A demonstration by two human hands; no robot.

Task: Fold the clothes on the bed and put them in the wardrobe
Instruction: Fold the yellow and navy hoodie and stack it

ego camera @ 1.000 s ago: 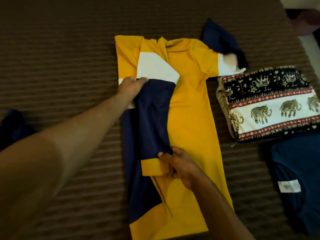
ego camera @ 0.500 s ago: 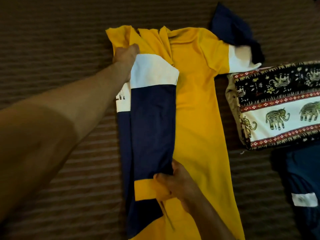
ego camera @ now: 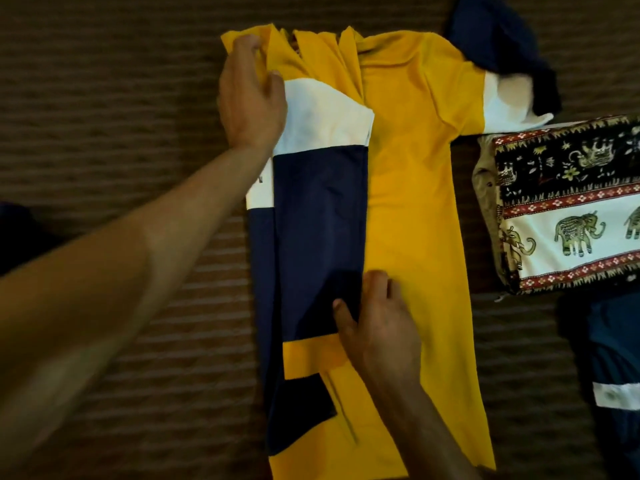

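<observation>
Shirt [ego camera: 412, 188], yellow with navy and white panels, lies flat on the ribbed brown bed [ego camera: 104, 98]; its left side is folded inward, sleeve [ego camera: 322, 237] laid lengthwise over the body. Left hand [ego camera: 251, 98] grips the folded shoulder edge near the collar, fingers curled round the yellow cloth; right hand [ego camera: 377, 320] presses the sleeve near its cuff, fingers fairly straight. Folded elephant-print cloth [ego camera: 568, 209] lies just right of the shirt; dark blue garment [ego camera: 616, 358] below it.

Matt cloth shirt [ego camera: 408, 202], ribbed bedspread [ego camera: 104, 98]
</observation>
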